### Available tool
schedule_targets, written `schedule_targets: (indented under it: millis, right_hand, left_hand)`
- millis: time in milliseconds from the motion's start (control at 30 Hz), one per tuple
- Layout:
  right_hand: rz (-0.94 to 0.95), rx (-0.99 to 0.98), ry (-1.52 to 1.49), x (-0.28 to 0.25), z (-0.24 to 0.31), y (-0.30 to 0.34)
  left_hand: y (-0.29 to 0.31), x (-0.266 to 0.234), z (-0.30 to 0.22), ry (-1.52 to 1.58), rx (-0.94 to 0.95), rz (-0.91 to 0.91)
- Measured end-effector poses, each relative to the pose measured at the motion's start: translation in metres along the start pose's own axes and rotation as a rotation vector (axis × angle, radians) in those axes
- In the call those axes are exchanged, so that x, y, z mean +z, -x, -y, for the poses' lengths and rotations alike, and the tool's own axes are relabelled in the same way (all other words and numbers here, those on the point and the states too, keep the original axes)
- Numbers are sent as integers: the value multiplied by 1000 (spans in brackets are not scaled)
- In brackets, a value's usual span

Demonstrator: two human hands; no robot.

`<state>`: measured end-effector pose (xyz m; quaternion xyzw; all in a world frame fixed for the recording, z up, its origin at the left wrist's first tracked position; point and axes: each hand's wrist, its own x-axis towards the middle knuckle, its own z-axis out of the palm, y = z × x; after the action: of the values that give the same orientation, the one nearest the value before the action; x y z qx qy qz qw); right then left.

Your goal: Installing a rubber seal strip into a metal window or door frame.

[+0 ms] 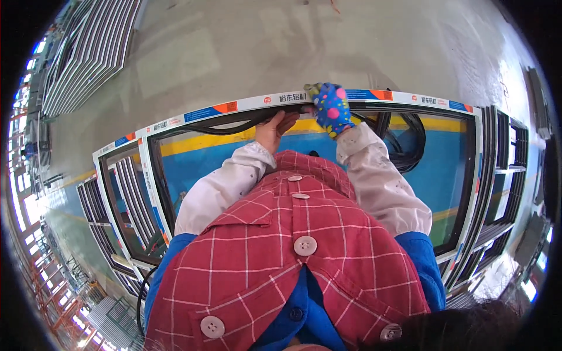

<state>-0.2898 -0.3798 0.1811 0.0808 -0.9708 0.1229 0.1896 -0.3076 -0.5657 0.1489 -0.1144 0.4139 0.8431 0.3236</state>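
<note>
A large window frame [254,104], covered with white printed protective film, stands in front of me. Along the inner side of its top bar runs a black rubber strip [222,127], which sags in a loop left of my hands. My bare left hand [275,130] is closed on this strip, fingertips up against the bar's underside. Just to its right, my right hand [332,111] wears a blue glove with coloured dots. Its fingers wrap over the top bar, with the thumb side low near the strip. What lies under the right palm is hidden.
A coil of black strip [413,146] hangs inside the frame at right. More frames [509,169] stand at the right, and others [132,181] at the left. A stack of long profiles [96,52] lies far left. Below is a blue floor [234,169] with a yellow line.
</note>
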Motion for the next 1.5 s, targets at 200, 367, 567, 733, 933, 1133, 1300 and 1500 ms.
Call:
schedule_targets:
  millis: [200,367,567,733,933,1133,1300,1500]
  right_hand:
    - [176,159,-4,10,18,-11]
    - [81,-10,14,17,35,-19]
    - [176,109,-75,4,46,-27]
    - [137,-35,-111,11,59,-37]
    - [147,42,-100,21,73,-43]
    - [215,25,-174,12,64,-40]
    - [128,-38,24,30,65,-34]
    - [283,183,-5,30,67,-40]
  left_hand:
    - [-4,-5,-1,22,-70,13]
    - [-6,-7,-1,-73,-85,-41]
    - [44,-54,-52,-248,21,-92]
    - [39,-75,-66,75,60,-33]
    - [22,-69,-65,36,50,-200]
    - [38,-71,-67,-34,48,-89]
    - [28,-65,-69,6,131,-78]
    - [23,-58,-74,-18,-12,-23]
